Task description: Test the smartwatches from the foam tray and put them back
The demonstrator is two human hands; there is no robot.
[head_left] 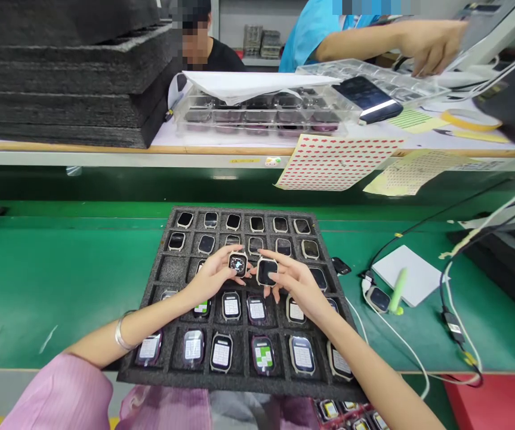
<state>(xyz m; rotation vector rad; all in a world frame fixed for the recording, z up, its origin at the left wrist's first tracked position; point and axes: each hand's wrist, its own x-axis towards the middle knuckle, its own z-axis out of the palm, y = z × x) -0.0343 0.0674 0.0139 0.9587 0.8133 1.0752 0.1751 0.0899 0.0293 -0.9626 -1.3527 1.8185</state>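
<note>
My left hand (pixel 216 272) is closed on a smartwatch (pixel 238 264) without a strap, its screen lit with a dial. Close beside it, my right hand (pixel 295 278) grips a second smartwatch (pixel 267 272), whose screen is dark. Both are held above a black foam tray (pixel 172 269) divided into square compartments. Dark-screened watches (pixel 211 220) lie in the far rows, while the near rows hold watches with lit white or green-and-white screens (pixel 221 352). One compartment at the left of the third row has no watch in it. My hands and forearms hide part of the middle rows.
Right of the tray lie a cabled watch (pixel 378 298), a white pad (pixel 398 275), a green stick (pixel 399 289) and looping cables (pixel 452 322). Stacked black foam (pixel 60 89), clear plastic trays (pixel 261 119) and a phone (pixel 367 98) occupy the shelf. A co-worker's hand (pixel 434 48) reaches over it.
</note>
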